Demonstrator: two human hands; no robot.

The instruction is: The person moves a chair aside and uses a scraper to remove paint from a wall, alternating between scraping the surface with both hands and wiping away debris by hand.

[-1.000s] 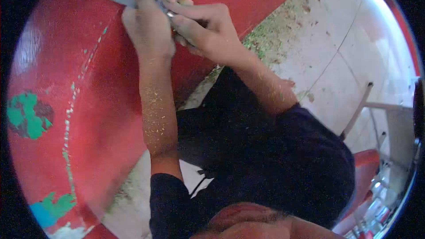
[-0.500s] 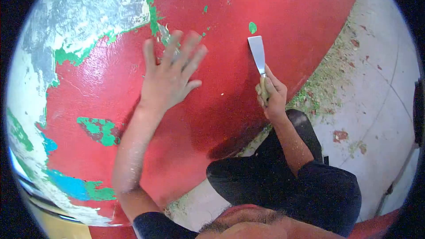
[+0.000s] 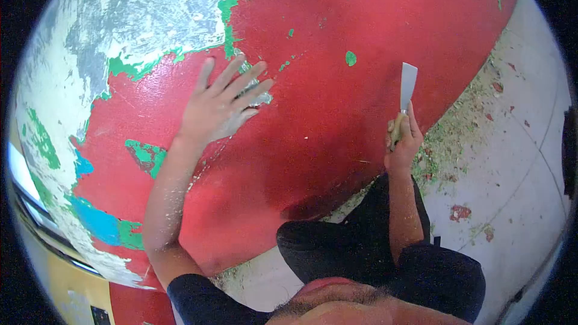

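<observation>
- Red paint over a big curved hull-like surface [image 3: 337, 120], with green and blue layers showing through in patches and a large bare grey-white area [image 3: 120, 24] up top left where the coating is gone. Looks rough and flaky at the edges, smoother and glossier in the red middle.
- My left hand [image 3: 220, 105] lies flat on the red, fingers spread apart, fingertips right at a ragged scraped spot [image 3: 256, 81] by the edge of the stripped zone.
- My right hand [image 3: 402, 141] is wrapped tight round the pale wooden handle of a scraper [image 3: 406, 93], flat metal blade pointing up. I can't tell if the blade touches the surface or sits just off it. It's well apart from the left hand, lower right on the curve.
- The forearms carry fine dust and chips, and the pale concrete floor [image 3: 512, 144] below has a drift of green and red flakes [image 3: 445, 144] along the hull's foot.
- Risk as I read it: that surface is rounded and slick, so the flat blade could skid sideways instead of biting, and the open left hand sits in the general direction it'd travel.
- The edge of the peeled coat looks sharp and brittle; bare fingertips there could get nicked.
- Loose flakes underfoot might be slippery while crouched this close.
</observation>
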